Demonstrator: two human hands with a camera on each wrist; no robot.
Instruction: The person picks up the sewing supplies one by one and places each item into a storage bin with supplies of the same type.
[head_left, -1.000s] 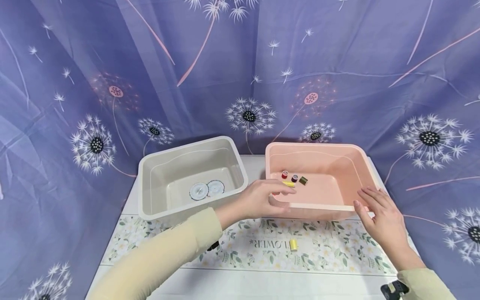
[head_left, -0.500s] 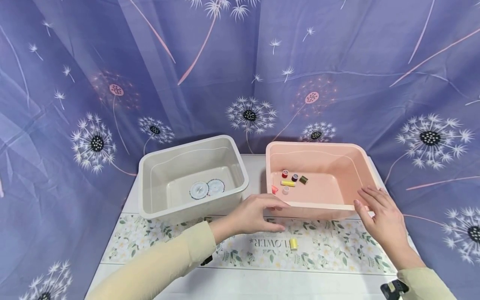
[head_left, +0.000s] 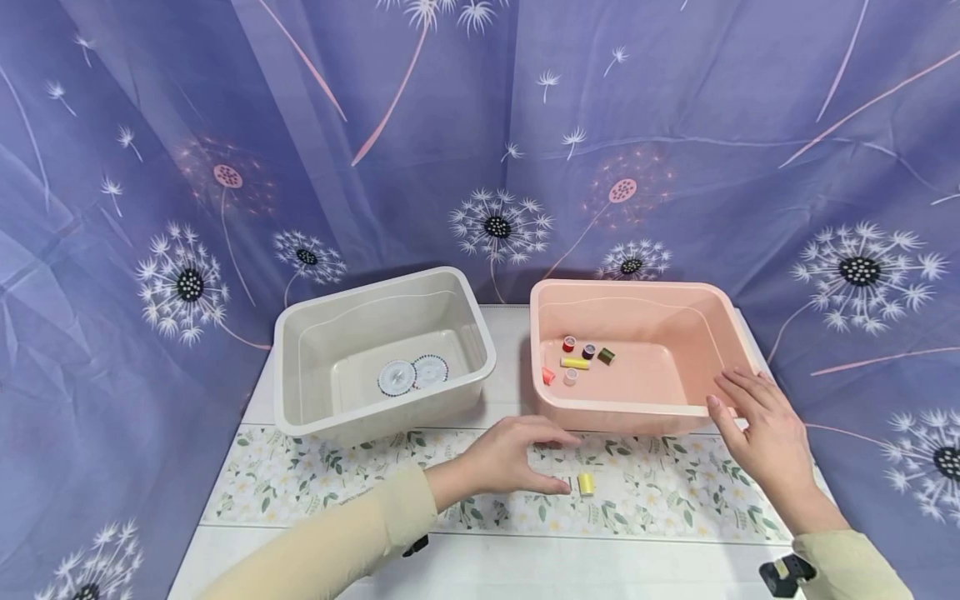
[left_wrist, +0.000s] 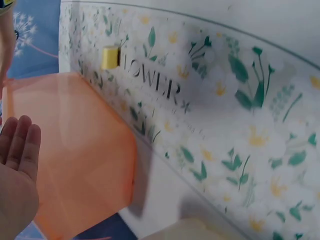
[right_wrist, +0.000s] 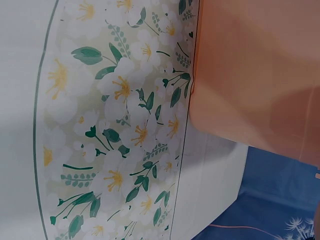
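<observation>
A yellow thread spool stands on the flowered strip of the table, just right of my left hand. That hand hovers empty, thumb and fingers spread apart, in front of the pink bin. In the left wrist view the spool sits beside the printed lettering, away from the fingers. My right hand rests on the front right rim of the pink bin. Inside the bin lie several thread spools, among them a yellow one, a red one and a green one.
Left of the pink bin stands a grey bin holding two round white pin wheels, one overlapping the other. A blue dandelion curtain hangs behind and at both sides. The white table extends toward me.
My left hand has come back from over the pink bin's front left rim and lowered toward the yellow spool on the table. The right hand has stayed on the rim.
</observation>
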